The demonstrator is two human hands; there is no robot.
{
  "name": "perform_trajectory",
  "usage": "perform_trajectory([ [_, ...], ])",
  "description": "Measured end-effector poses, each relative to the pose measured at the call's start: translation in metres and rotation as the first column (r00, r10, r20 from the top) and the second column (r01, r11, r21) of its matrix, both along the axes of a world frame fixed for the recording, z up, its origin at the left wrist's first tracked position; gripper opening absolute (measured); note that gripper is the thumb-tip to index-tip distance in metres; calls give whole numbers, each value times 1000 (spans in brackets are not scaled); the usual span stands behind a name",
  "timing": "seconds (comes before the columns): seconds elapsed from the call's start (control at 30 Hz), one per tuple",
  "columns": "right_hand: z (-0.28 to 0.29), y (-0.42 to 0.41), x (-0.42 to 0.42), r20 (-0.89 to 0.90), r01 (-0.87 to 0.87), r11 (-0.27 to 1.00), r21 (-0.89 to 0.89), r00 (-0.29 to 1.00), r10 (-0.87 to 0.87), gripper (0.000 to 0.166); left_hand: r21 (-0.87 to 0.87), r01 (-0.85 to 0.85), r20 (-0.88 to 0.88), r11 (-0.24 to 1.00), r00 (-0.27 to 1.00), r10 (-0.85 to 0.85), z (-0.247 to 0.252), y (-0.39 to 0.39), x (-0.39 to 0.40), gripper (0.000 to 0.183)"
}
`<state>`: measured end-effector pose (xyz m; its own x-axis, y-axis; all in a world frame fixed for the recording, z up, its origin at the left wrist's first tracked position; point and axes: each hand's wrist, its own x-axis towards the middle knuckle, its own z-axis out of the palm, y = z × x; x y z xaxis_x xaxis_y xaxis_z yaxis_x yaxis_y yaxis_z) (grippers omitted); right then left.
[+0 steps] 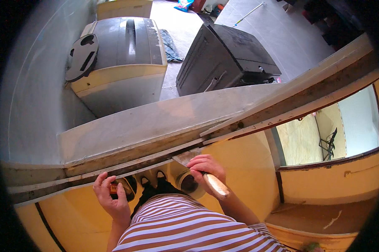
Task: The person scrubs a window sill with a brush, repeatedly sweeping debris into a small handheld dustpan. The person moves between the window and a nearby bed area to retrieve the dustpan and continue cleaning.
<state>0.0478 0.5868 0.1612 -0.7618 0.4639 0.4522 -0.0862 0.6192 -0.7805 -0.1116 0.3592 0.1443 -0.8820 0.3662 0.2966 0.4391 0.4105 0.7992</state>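
My right hand (208, 171) grips a scraper (219, 188) with a pale, worn handle. Its broad, stained metal blade (186, 156) lies at the dirty window track (151, 164), its far edge against the groove. My left hand (112, 198) is at the inner rim of the same track, further left, fingers apart and fingertips on or just above the edge. Behind those fingers shows a small orange item (114, 188) with dark marks; it seems to lie beyond the hand, by a black container (131, 187) below.
Beyond the sill (164, 110) stand a washing machine (123, 41) with a loose round panel (82, 58) on it, and a dark cabinet-like box (227, 56). A sliding-window frame (290, 97) runs up right. A bucket (187, 182) stands near my feet. An opening (327, 126) is at right.
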Motion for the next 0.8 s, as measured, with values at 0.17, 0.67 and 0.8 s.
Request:
perform_trajectory([
  [0.17, 3, -3, -6, 72, 90, 991, -101, 994, -83, 5, -6, 16, -17, 1000, 1000, -16, -6, 2, 3, 19],
  [0.67, 4, 6, -2, 103, 170, 968, -187, 983, -153, 3, 31, -14, 32, 999, 999, 13, -3, -2, 4, 20],
  [0.8, 5, 10, 1, 211, 227, 920, -320, 964, -165, 5, 3, -6, 75, 1000, 997, 5, 2, -1, 8, 19],
])
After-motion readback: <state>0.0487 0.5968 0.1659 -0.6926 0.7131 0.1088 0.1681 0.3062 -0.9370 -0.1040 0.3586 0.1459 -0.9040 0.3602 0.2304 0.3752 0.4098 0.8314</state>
